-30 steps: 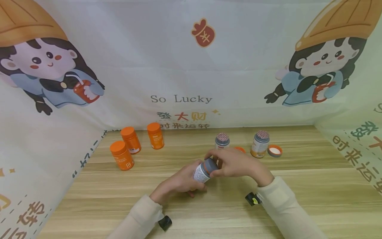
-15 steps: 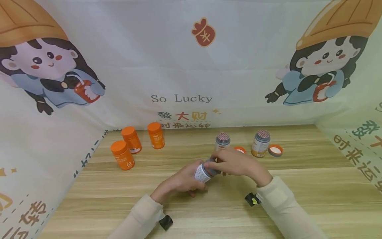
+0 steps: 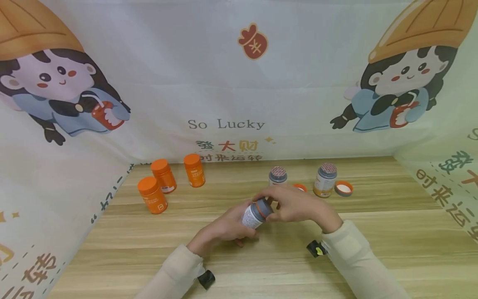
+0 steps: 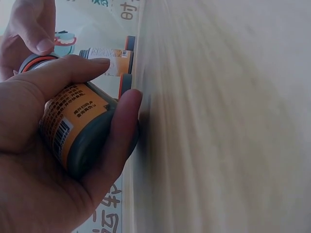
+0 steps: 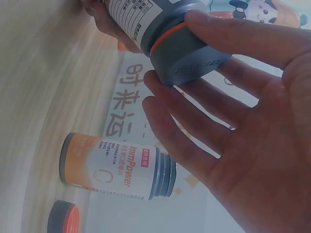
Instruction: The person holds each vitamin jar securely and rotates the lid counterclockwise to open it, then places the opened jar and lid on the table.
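Observation:
My left hand (image 3: 228, 224) grips a pill bottle (image 3: 251, 219) with a white, orange and grey label, tilted with its top toward the right. In the left wrist view, thumb and fingers wrap the bottle (image 4: 73, 121), its grey base near the tabletop. My right hand (image 3: 293, 203) pinches the grey screw cap (image 3: 264, 207) at the bottle's top. From the right wrist, the thumb lies on one side of the cap (image 5: 187, 58) and fingertips touch the other. An orange ring shows between cap and bottle.
Behind the right hand stand two uncapped bottles with patterned seals, one nearer (image 3: 278, 176) and one farther right (image 3: 325, 181). Upturned caps lie beside them, one partly hidden (image 3: 300, 187), one in full view (image 3: 344, 188). Three orange jars (image 3: 153, 195) stand at the back left.
My right fingers turn forward round the cap, then swing back to roughly their earlier pose. More of the orange ring shows now. The left hand and bottle stay nearly still.

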{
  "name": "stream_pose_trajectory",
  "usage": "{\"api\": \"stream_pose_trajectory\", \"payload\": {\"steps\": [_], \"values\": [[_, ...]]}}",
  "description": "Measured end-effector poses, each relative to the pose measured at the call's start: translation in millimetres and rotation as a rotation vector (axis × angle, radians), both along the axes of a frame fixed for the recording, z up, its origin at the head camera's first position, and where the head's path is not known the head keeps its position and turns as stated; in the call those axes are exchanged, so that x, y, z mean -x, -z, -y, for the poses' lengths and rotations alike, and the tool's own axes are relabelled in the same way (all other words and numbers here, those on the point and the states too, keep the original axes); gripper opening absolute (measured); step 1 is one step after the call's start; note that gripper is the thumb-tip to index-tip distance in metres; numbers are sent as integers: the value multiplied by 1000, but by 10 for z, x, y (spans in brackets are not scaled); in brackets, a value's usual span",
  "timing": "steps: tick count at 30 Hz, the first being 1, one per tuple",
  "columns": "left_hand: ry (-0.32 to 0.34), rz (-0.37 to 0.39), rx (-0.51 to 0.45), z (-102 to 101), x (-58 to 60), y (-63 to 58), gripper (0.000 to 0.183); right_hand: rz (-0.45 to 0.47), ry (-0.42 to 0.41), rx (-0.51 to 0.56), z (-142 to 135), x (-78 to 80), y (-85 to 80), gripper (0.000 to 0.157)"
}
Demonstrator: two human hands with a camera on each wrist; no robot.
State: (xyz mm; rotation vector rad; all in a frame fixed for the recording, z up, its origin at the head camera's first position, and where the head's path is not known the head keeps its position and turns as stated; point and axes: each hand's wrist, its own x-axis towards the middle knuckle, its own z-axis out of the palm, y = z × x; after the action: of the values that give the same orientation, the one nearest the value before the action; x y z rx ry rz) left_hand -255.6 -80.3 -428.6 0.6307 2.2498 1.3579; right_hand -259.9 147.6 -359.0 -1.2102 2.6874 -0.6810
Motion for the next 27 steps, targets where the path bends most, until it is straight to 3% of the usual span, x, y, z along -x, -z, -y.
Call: {"api": "stream_pose_trajectory", "payload": {"steps": [7,14,21,27], "values": [[-15,25,-2,34,38,8,59,-36,27,39,-32,1,-32,51],[-22,33,-88,80,140,45,63,2,82,95,-104,13,-77,53],[-170,-48,-131,186,294,49,60,-12,137,147,-135,31,-122,51],[-375,116,-274,319,485,63,67,-78,218,153,-148,54,-136,53]]}}
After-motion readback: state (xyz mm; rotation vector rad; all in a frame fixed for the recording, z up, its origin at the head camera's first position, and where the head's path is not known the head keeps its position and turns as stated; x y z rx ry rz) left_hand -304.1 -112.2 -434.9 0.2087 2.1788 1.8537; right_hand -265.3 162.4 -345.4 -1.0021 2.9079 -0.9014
